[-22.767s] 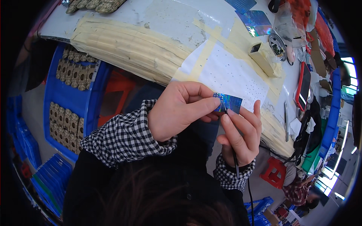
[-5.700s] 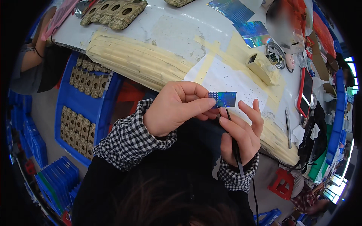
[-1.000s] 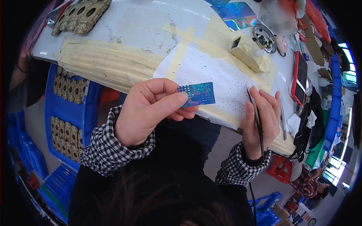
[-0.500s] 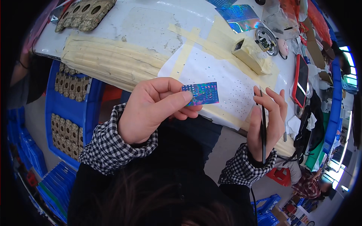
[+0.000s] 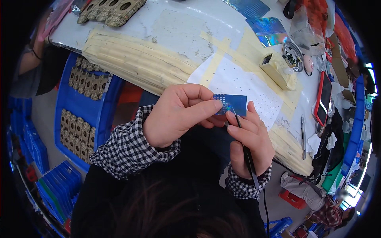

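Pinching in hands point(image 5: 172, 115) point(image 5: 254, 144), sheet point(image 5: 239, 101), tweezers point(image 5: 249, 159) (seemingly touching)

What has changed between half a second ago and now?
The right hand has moved left, bringing the dark tweezers from the right of the shiny blue card to its face; whether the tips touch it, I cannot tell. Nothing was let go. The left hand still pinches the card's left end, and the red-cased phone still lies on the table.
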`<state>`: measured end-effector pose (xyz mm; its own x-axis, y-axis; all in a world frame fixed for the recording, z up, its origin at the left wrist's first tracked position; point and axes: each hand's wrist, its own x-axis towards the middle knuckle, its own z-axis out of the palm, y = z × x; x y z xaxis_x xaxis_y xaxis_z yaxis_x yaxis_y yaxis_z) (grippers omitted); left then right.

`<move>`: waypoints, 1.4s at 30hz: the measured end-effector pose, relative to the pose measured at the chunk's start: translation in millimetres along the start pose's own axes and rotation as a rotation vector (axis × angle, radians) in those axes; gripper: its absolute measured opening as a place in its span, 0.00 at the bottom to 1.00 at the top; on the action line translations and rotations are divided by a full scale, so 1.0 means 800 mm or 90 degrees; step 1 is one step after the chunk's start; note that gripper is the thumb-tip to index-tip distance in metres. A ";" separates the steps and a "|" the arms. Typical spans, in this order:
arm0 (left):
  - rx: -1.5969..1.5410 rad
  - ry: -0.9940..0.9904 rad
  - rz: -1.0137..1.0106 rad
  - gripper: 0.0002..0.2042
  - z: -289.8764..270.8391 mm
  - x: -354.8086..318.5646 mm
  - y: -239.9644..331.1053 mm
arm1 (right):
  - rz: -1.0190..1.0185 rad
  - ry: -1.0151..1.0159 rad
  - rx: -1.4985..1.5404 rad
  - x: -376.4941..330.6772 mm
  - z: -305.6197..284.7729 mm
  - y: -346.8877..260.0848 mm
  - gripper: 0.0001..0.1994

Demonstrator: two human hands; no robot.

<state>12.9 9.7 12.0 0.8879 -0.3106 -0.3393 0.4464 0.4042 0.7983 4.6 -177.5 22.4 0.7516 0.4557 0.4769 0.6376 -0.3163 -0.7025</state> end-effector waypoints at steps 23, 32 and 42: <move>0.038 -0.039 -0.007 0.07 -0.002 -0.003 0.005 | 0.096 0.115 0.122 -0.013 0.012 0.002 0.09; 0.018 -0.036 -0.027 0.08 -0.004 -0.003 0.005 | 0.063 0.025 0.077 -0.007 0.007 0.004 0.09; 0.003 -0.033 -0.007 0.06 -0.003 -0.002 0.003 | 0.024 0.023 0.050 -0.003 0.006 0.003 0.09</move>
<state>12.4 13.1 13.4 0.8760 -0.3597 -0.3214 0.4554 0.3972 0.7967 3.7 -175.1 17.0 0.7817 0.4132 0.4671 0.5943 -0.2664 -0.7588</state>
